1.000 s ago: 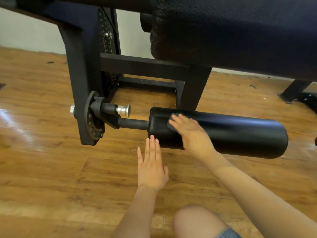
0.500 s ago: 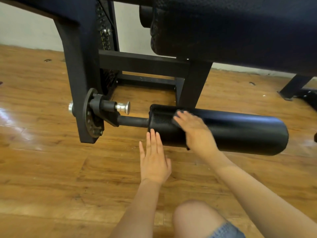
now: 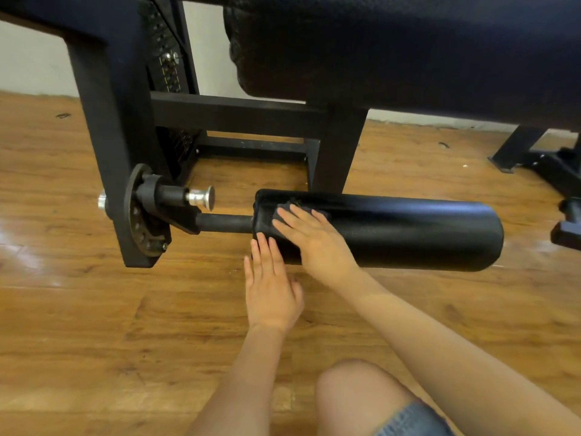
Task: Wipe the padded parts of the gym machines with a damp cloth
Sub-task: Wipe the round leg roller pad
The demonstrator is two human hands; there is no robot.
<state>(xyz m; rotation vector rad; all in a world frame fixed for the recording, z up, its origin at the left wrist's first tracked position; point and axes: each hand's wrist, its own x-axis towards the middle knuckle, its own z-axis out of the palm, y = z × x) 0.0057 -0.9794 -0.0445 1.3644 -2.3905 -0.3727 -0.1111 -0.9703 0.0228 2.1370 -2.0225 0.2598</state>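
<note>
Cloth (image 3: 301,206) is peeking out dark and crumpled past your right hand's fingertips, at the left end of the roller pad (image 3: 408,234). Your right hand (image 3: 314,237) is lying flat over it, fingers straight and slightly fanned, pressing it against the pad's upper front face. Compared with a second ago, that hand is sliding up and around the pad's curve near the same left end, so you are working round the roller rather than along it. Judging by that, only this end is getting covered; the long stretch toward 3 o'clock is waiting.

Your left hand (image 3: 270,284) is hovering at 6 o'clock of the pad's left end, fingers straight and close together, tips just reaching the pad's lower edge. It is holding nothing and is barely shifting from where it was.

The pad is hanging low above the wood floor (image 3: 78,325), on a short bar running toward 9 o'clock into the black frame (image 3: 110,136), with a silver knob (image 3: 201,196) just above that bar.

Most of the cloth is hiding under your palm, so I cannot tell its size or dampness. The pad's back and underside are out of sight. The big seat cushion (image 3: 408,51) at 12 o'clock is cut off by the top edge.
</note>
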